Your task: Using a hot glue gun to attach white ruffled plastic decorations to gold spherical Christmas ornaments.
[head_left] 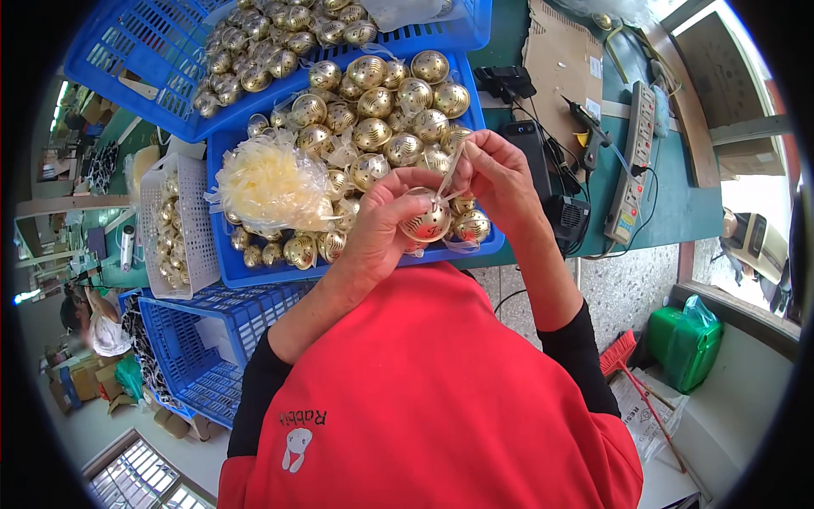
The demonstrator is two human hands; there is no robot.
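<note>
gold bauble (426,225) is being held over the near right part of the blue tray (280,277); the left hand (383,214) is gripping it with curled fingers, the right hand (502,176) is pinching its whitish ribbon (453,173).

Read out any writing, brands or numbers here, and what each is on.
I'll leave wording uncopied.
Red garment: dark lettering beside a rabbit figure.
Held gold ball: dark marks, too small to read.
Crumpled white sheet: printed letters, partly covered.
Power strip, cardboard labels: too small to read.
</note>
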